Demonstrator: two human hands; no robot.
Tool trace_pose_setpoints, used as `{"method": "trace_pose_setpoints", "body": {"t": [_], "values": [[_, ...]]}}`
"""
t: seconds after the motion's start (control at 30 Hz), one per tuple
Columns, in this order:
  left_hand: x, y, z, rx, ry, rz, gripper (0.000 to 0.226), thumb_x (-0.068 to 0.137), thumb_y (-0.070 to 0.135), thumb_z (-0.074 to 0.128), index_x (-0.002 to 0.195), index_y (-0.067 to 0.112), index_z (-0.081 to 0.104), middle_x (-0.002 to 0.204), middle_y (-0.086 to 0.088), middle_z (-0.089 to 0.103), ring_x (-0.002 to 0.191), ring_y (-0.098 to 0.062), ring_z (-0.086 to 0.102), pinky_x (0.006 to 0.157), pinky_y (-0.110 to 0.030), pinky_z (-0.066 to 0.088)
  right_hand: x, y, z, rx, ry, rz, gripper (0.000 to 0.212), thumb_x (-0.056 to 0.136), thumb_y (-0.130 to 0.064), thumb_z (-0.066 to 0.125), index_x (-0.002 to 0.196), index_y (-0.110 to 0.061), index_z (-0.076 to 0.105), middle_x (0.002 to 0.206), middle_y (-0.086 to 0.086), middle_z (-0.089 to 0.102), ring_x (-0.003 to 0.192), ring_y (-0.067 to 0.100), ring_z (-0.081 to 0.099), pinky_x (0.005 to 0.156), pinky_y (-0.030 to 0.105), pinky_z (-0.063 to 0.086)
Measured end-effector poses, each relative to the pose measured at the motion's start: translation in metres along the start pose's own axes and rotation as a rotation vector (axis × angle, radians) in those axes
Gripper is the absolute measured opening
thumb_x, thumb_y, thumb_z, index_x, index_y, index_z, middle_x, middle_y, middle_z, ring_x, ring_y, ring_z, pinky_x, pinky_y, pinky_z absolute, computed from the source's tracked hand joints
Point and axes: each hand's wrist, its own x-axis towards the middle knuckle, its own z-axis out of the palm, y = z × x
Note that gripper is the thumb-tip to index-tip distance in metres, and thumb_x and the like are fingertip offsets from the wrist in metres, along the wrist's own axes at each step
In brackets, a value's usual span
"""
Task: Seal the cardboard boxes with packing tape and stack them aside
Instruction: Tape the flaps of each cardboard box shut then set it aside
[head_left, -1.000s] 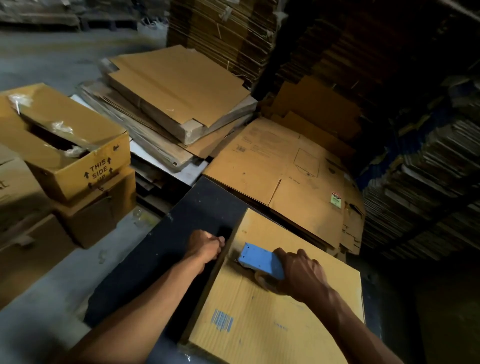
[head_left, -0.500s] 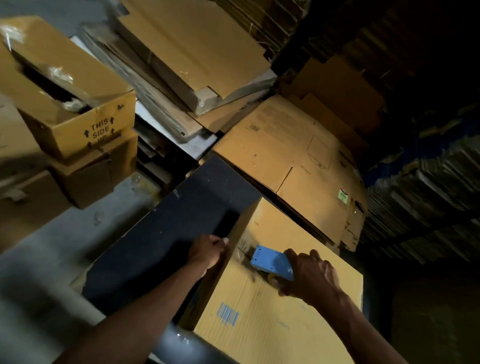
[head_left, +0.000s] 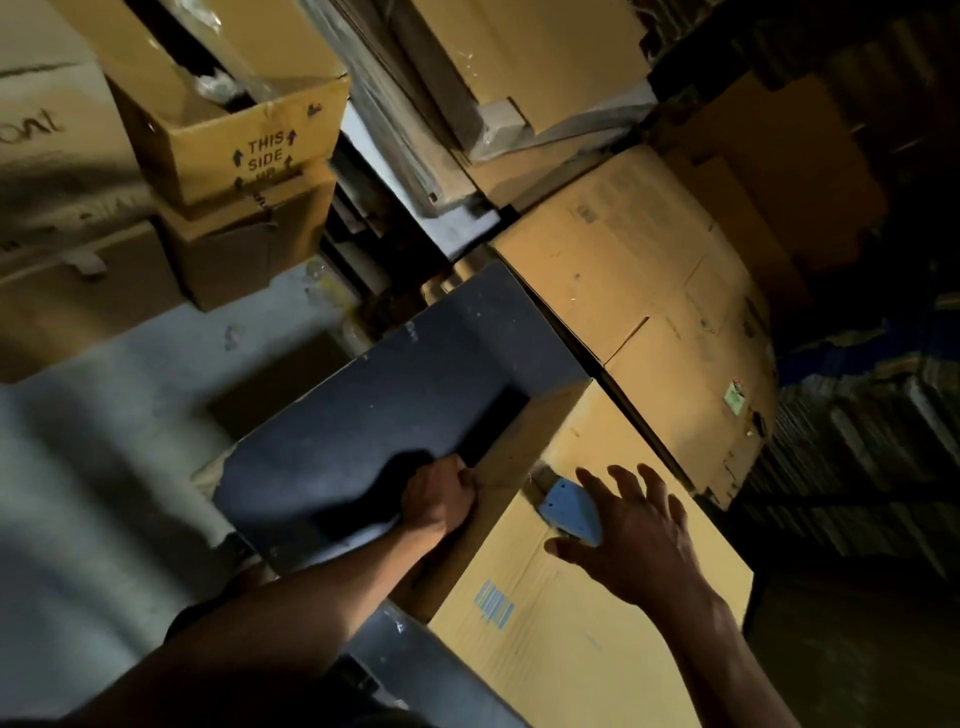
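Head view, looking down: the left hand (head_left: 441, 499) is curled into a fist against the near-left top edge of the box (head_left: 587, 623), its knuckles pressed on the cardboard where the top meets the shaded side. Whether it pinches anything there cannot be told. The right hand (head_left: 639, 540) is spread wide, fingers (head_left: 597, 483) fanned and apart, palm down over the box top; it holds nothing. Its thumb and palm edge lie at or just above the blue tape dispenser (head_left: 569, 506), and whether they touch it cannot be told.

That dispenser sits on the box top, just right of the left fist, partly covered by the right hand. The box top is closed, with a blue barcode (head_left: 493, 605) printed on the part nearest the camera. The box stands on a dark worktop (head_left: 374, 415), which runs out to the left of the box.

Beyond the box lies a flattened carton (head_left: 649, 291), and further left of the worktop a stack of boxes (head_left: 244, 171) stands on the grey floor (head_left: 104, 467), the upper one marked THIS SIDE UP and open at the top.
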Motion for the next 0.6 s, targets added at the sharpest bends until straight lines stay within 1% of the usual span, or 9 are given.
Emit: {"method": "trace_pose_setpoints", "body": {"t": [0.07, 0.13, 0.2, 0.23, 0.3, 0.37, 0.47, 0.53, 0.6], "values": [[-0.004, 0.008, -0.006, -0.255, 0.090, 0.143, 0.024, 0.102, 0.038, 0.058, 0.120, 0.026, 0.069, 0.122, 0.002, 0.072, 0.117, -0.023, 0.067, 0.090, -0.028, 0.051, 0.002, 0.003, 0.004, 0.000, 0.038, -0.046, 0.099, 0.081, -0.086, 0.052, 0.161, -0.041, 0.015, 0.170, -0.003, 0.014, 0.157, 0.032, -0.002, 0.124, 0.057, 0.015], [-0.012, 0.025, -0.013, -0.483, -0.057, 0.288, 0.064, 0.097, 0.062, 0.055, 0.150, 0.027, 0.048, 0.152, 0.006, 0.052, 0.139, -0.012, 0.049, 0.109, -0.029, 0.043, 0.004, 0.007, 0.007, 0.010, 0.061, -0.085, 0.093, 0.084, -0.083, 0.053, 0.161, -0.042, 0.021, 0.170, -0.004, 0.017, 0.157, 0.030, 0.002, 0.125, 0.056, 0.019], [-0.023, 0.040, -0.011, -0.455, -0.297, 0.383, 0.101, 0.087, 0.081, 0.049, 0.165, 0.030, 0.011, 0.170, 0.010, 0.015, 0.151, -0.009, 0.025, 0.120, -0.037, 0.030, 0.006, 0.011, 0.010, 0.019, 0.057, -0.114, 0.086, 0.085, -0.078, 0.056, 0.159, -0.042, 0.029, 0.167, -0.005, 0.027, 0.156, 0.028, 0.012, 0.123, 0.052, 0.025], [-0.026, 0.042, -0.005, -0.374, -0.382, 0.421, 0.109, 0.085, 0.081, 0.053, 0.165, 0.031, -0.003, 0.172, 0.010, 0.000, 0.154, -0.012, 0.018, 0.124, -0.041, 0.027, 0.007, 0.013, 0.011, 0.029, 0.045, -0.125, 0.083, 0.085, -0.076, 0.059, 0.157, -0.042, 0.034, 0.164, -0.005, 0.033, 0.154, 0.027, 0.020, 0.121, 0.051, 0.030], [-0.028, 0.037, 0.001, -0.199, -0.462, 0.475, 0.117, 0.089, 0.067, 0.064, 0.162, 0.029, -0.019, 0.171, 0.008, -0.018, 0.158, -0.015, 0.001, 0.129, -0.043, 0.014, 0.008, 0.015, 0.013, 0.053, 0.022, -0.139, 0.077, 0.084, -0.070, 0.065, 0.151, -0.040, 0.046, 0.154, -0.005, 0.049, 0.145, 0.027, 0.036, 0.114, 0.048, 0.040], [-0.022, 0.027, 0.000, -0.152, -0.533, 0.454, 0.119, 0.090, 0.062, 0.067, 0.161, 0.030, -0.023, 0.170, 0.007, -0.022, 0.157, -0.012, -0.010, 0.130, -0.041, 0.003, 0.006, 0.017, 0.013, 0.087, 0.038, -0.161, 0.071, 0.082, -0.061, 0.073, 0.146, -0.036, 0.054, 0.142, -0.006, 0.059, 0.134, 0.028, 0.050, 0.105, 0.046, 0.048], [-0.007, 0.013, -0.012, -0.081, -0.649, 0.313, 0.129, 0.075, 0.085, 0.059, 0.162, 0.030, -0.020, 0.174, 0.002, -0.008, 0.159, -0.022, 0.011, 0.128, -0.049, 0.018, 0.003, 0.019, 0.011, 0.157, 0.083, -0.186, 0.062, 0.084, -0.047, 0.081, 0.141, -0.032, 0.060, 0.134, -0.005, 0.063, 0.116, 0.021, 0.064, 0.091, 0.035, 0.056], [-0.003, 0.010, -0.016, -0.010, -0.626, 0.326, 0.132, 0.071, 0.093, 0.055, 0.163, 0.032, -0.016, 0.174, 0.001, -0.003, 0.157, -0.023, 0.017, 0.127, -0.050, 0.022, 0.004, 0.021, 0.011, 0.174, 0.070, -0.215, 0.060, 0.086, -0.046, 0.079, 0.141, -0.033, 0.058, 0.131, -0.009, 0.062, 0.111, 0.014, 0.065, 0.087, 0.027, 0.056], [-0.005, 0.018, -0.018, 0.003, -0.530, 0.424, 0.124, 0.081, 0.079, 0.063, 0.161, 0.035, -0.020, 0.173, 0.006, -0.013, 0.157, -0.015, 0.006, 0.127, -0.044, 0.014, 0.006, 0.024, 0.015, 0.194, 0.073, -0.234, 0.059, 0.086, -0.048, 0.077, 0.139, -0.035, 0.057, 0.128, -0.012, 0.062, 0.107, 0.011, 0.065, 0.082, 0.023, 0.056]]}}
